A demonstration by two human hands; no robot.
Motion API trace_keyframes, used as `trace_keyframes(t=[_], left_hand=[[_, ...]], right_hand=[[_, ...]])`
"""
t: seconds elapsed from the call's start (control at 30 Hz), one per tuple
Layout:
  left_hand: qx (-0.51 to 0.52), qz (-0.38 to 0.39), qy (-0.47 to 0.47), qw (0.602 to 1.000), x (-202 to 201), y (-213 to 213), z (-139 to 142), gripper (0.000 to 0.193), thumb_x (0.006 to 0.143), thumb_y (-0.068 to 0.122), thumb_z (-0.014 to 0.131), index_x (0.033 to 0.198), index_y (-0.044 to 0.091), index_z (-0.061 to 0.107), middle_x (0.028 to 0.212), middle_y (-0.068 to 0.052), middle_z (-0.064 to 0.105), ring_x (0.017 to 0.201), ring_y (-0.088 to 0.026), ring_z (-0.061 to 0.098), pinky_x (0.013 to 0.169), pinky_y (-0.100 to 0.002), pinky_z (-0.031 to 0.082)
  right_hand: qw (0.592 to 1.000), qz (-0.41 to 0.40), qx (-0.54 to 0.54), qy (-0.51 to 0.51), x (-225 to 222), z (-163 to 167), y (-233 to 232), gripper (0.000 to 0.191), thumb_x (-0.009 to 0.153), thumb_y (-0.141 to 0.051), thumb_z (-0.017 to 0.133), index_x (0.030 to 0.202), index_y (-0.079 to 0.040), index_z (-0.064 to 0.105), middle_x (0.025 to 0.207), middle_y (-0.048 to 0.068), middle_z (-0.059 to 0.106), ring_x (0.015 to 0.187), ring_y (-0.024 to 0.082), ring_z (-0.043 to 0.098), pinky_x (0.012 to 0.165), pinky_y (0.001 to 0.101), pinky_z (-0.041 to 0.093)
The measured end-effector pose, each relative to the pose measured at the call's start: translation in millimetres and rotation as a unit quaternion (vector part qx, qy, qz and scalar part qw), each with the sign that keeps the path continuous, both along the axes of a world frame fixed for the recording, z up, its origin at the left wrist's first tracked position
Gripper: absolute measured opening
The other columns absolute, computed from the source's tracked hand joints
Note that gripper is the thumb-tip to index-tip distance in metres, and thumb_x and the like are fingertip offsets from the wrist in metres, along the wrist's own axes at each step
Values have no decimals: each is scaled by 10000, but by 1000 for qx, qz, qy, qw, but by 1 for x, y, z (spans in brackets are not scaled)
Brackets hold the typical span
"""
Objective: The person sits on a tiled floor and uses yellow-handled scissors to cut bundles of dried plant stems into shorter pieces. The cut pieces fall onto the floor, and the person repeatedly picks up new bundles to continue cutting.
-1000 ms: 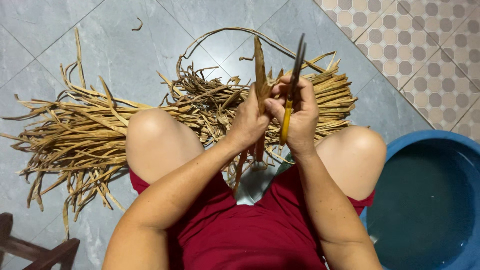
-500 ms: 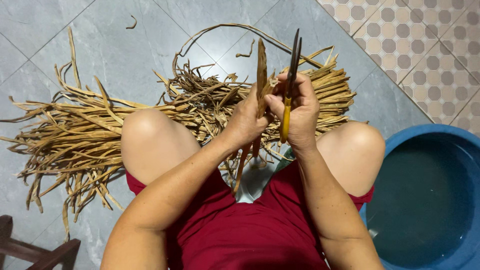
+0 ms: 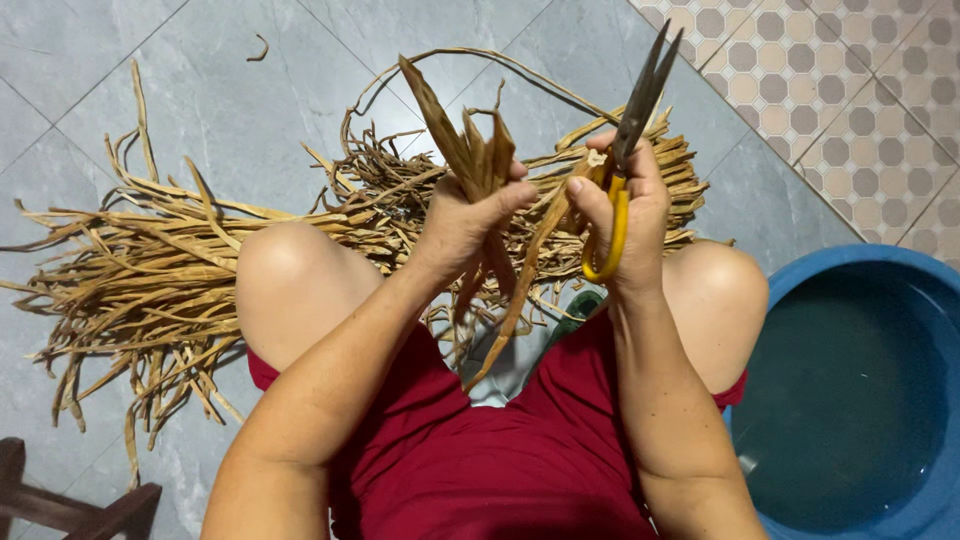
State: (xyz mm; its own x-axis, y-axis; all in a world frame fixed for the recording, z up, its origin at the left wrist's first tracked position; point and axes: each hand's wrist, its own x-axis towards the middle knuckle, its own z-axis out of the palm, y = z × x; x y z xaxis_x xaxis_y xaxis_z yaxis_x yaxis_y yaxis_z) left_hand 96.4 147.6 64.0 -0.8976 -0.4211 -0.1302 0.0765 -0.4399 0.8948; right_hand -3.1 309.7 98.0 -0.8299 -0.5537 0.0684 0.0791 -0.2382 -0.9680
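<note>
Scissors (image 3: 632, 130), one pair, right hand (image 3: 625, 215); one basin (image 3: 935, 510).

Landmark: blue basin (image 3: 930, 290), lower right, dark water inside.
Floor: grey tiles (image 3: 230, 100) left of the basin; patterned tiles (image 3: 850, 90) above it.
Loose curl: small dried scrap (image 3: 260, 47), far upper left of the basin.
Wooden piece: perhaps a stool (image 3: 60, 500), far left of the basin, mostly cropped.

A grey tiled floor (image 3: 250, 110) is carrying a wide heap of dried tan strips (image 3: 150, 290), 1 small curled scrap (image 3: 260, 47) lying apart from it, and a blue basin (image 3: 860, 400) sitting at the right.
</note>
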Motion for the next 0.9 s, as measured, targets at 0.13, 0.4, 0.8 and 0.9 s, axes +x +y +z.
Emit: trace_keyframes(t=[0.13, 0.4, 0.8, 0.9], left_hand=[[-175, -50, -51, 982, 0, 10, 5, 334, 851, 314, 829, 1051, 73, 711, 966, -34, 725, 909, -141, 744, 848, -309, 646], [-46, 47, -34, 997, -3, 7, 1, 317, 889, 242, 799, 1125, 44, 726, 977, -57, 766, 877, -145, 733, 793, -272, 621], [76, 86, 34, 993, -5, -1, -8, 279, 902, 95, 800, 1140, -10, 701, 1014, -76, 737, 884, -132, 700, 778, -265, 588], [53, 91, 23, 994, -5, -1, -6, 278, 900, 97, 803, 1133, -18, 705, 998, -65, 739, 872, -115, 700, 774, -253, 593]], right_hand=[[997, -27, 42, 63, 6, -8, -6, 368, 976, 41, 748, 1283, -59, 572, 951, 7, 628, 823, 72, 589, 721, 214, 482], [992, 41, 68, 102, 8, -10, -7, 537, 938, -111, 820, 1379, -86, 515, 1129, 12, 632, 1048, 114, 620, 955, 265, 551], [929, 55, 271, 245, 26, 5, -13, 673, 808, -258, 902, 1359, -99, 551, 1107, 35, 702, 1011, 142, 685, 889, 314, 558], [916, 39, 272, 294, 27, 9, -15, 640, 808, -255, 912, 1325, -80, 577, 1045, 34, 687, 931, 134, 667, 827, 303, 550]])
